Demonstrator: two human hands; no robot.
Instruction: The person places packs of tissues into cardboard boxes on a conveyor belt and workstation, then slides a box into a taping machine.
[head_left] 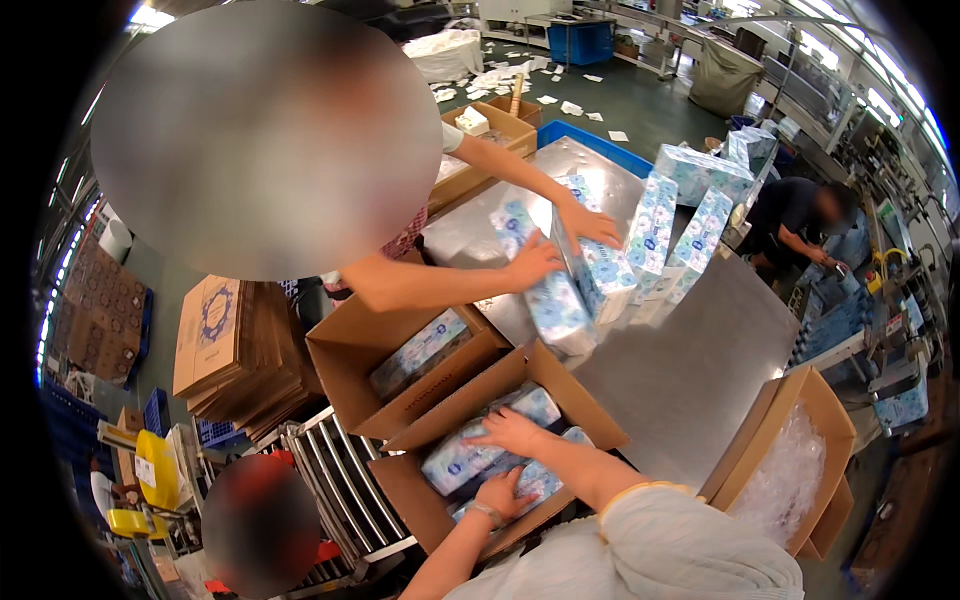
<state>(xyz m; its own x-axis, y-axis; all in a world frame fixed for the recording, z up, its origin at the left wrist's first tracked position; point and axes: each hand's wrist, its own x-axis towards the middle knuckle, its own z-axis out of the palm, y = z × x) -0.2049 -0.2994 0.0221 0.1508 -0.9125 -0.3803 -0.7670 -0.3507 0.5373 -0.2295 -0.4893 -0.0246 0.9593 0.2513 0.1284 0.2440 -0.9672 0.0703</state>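
Observation:
In front of me an open cardboard box (400, 487) holds long tissue packs in white-and-blue floral wrap. My right hand (508, 432) lies with fingers spread on the packs towards the far side, by one tissue pack (452, 462). Stretched fingers of my left hand (500, 497) rest on the nearer tissue pack (540, 484). Neither hand is wrapped round a pack. Across the metal table (660, 385), a co-worker's two hands (535, 262) touch long tissue packs (558, 312) lying side by side.
A second open box (345, 350) with a pack inside adjoins mine. Flattened cartons (215, 335) are stacked left, beside a roller conveyor (350, 480). A box of clear plastic (785, 470) stands right. More packs (652, 225) lie on the table's far side; another person (790, 220) crouches beyond.

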